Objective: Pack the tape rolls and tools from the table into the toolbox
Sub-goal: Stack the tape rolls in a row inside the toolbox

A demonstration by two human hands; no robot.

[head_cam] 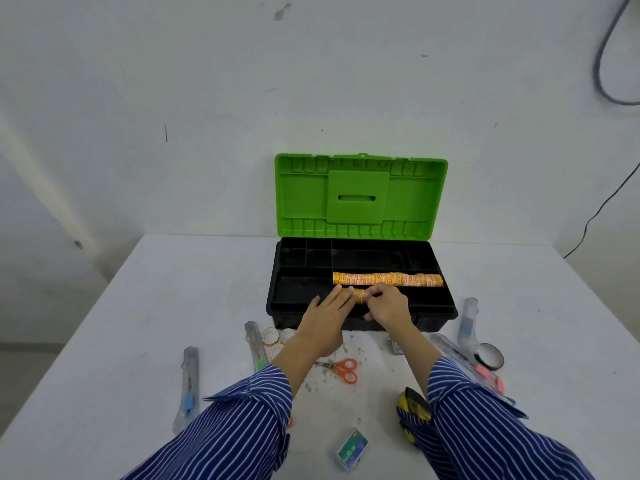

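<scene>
From the head view, an orange roll [358, 296] is held over the front compartment of the toolbox [277, 306] — the left hand [325, 315] lies with straight fingers against the roll's left end, and the right hand [386, 308] is curled, pinching its right end. Behind it in the tray a row of rolls [388, 279] is packed. In front of the toolbox — on the table [104, 341] — scissors [343, 370], clear tape rings [275, 337], a knife [188, 386] and a black tape roll [490, 356] are left.
</scene>
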